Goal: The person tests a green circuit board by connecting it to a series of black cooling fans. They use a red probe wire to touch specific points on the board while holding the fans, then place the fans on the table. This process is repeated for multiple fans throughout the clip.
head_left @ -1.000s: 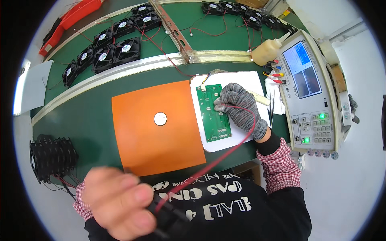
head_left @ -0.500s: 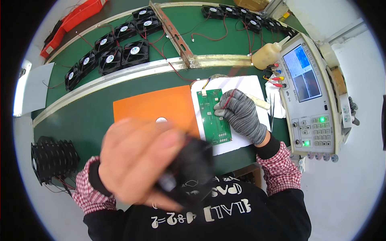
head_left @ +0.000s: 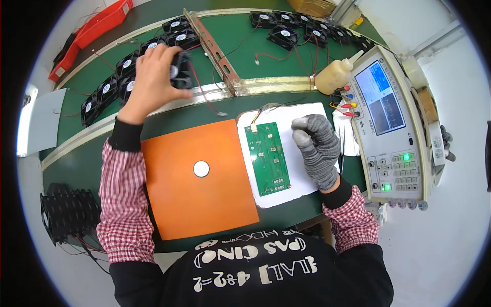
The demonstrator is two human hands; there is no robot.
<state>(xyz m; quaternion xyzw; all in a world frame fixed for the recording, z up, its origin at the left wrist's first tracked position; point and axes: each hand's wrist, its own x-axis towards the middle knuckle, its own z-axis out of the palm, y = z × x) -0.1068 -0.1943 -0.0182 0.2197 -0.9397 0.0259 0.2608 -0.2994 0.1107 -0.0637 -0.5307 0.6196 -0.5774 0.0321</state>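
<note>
My bare left hand (head_left: 153, 79) grips a black cooling fan (head_left: 182, 72) by its frame, at the front of the left group of fans. A red wire from it ends in a small white plug (head_left: 221, 113). Over a white board (head_left: 302, 181), my gloved right hand (head_left: 318, 148) has its fingers curled closed, with nothing visible in them. Just left of this hand lies a green circuit board (head_left: 268, 158) with a plugged-in cable at its top. An orange sheet (head_left: 179, 204) bearing a white round spot (head_left: 201, 169) lies to its left.
Several fans (head_left: 106, 88) stand at the back left, others (head_left: 315, 35) at the back right, divided by a metal rail (head_left: 212, 48). A stack of fans (head_left: 69, 212) is at lower left. To the right are a test instrument (head_left: 388, 138), a squeeze bottle (head_left: 335, 75) and tweezers (head_left: 343, 146).
My left hand has gone from near my chest, where it held a fan, to the far-left fans. Another fan now lies at back right. The red wire has left my right hand.
</note>
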